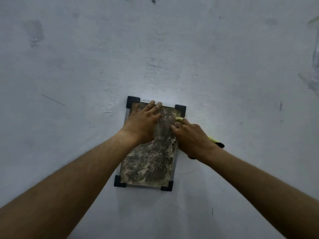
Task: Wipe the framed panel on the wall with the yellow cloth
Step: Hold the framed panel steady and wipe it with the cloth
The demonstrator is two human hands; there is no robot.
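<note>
The framed panel (148,163) hangs on the wall at the centre, a mottled brown-grey surface in a thin grey frame with black corner pieces. My left hand (143,121) lies flat on its upper left part, fingers spread and reaching the top edge. My right hand (191,137) is closed on the yellow cloth (179,119) at the panel's right edge. A bit of yellow shows past my fingertips, and another bit with a dark end sticks out behind my wrist. Most of the cloth is hidden by the hand.
The pale grey wall (155,49) fills the view, with smudges and scratches. A small screw (153,0) sits in it at the top centre. Darker marks run down the far right edge.
</note>
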